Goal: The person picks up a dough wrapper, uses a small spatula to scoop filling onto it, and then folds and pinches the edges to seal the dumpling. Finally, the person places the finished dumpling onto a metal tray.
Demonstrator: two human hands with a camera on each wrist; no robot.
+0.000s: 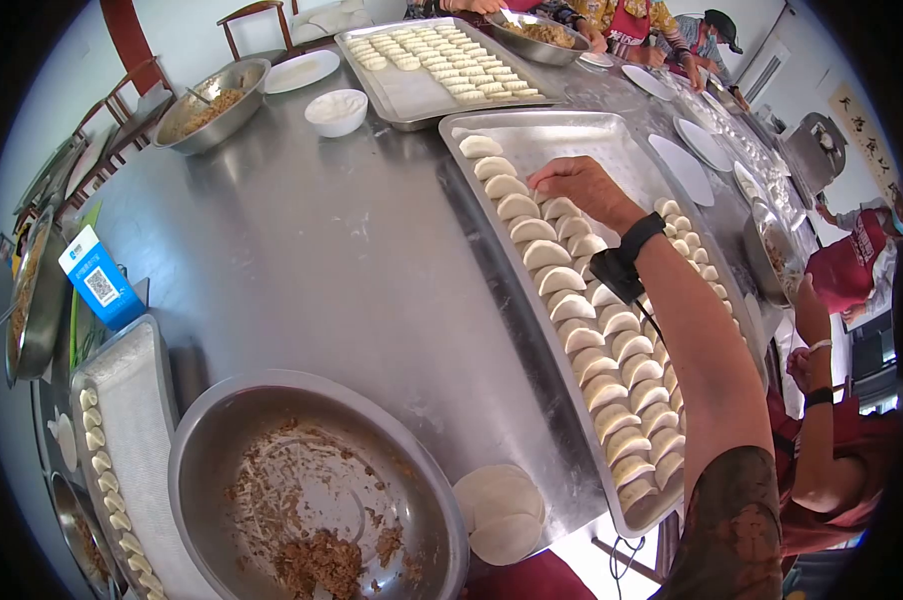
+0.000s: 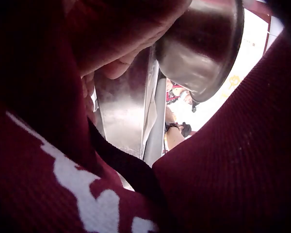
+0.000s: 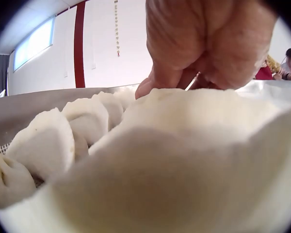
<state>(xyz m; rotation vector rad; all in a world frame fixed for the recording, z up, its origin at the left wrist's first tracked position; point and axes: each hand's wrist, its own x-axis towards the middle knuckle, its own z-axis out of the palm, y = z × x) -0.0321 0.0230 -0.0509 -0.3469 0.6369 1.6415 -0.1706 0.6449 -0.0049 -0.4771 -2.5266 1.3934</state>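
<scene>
In the head view my right hand [image 1: 587, 190] reaches over the long metal tray [image 1: 517, 260], its fingertips down at the upper end of the second row of dumplings [image 1: 537, 253]. In the right wrist view the right hand [image 3: 208, 46] has its fingers bent, with a pale sliver of dough between them, behind a large blurred dumpling [image 3: 184, 160]. The left hand [image 2: 126, 36] appears only in the left wrist view, beside a metal bowl [image 2: 201, 53] and dark red cloth; its fingertips are partly hidden, and whatever it may hold cannot be made out.
A big bowl [image 1: 197, 430] with leftover filling stands at the near edge beside stacked round wrappers [image 1: 502, 510]. Left are a narrow tray [image 1: 137, 400] and a blue code stand [image 1: 107, 285]. Beyond lie another dumpling tray [image 1: 402, 95] and a white bowl [image 1: 337, 115]. People work around the table.
</scene>
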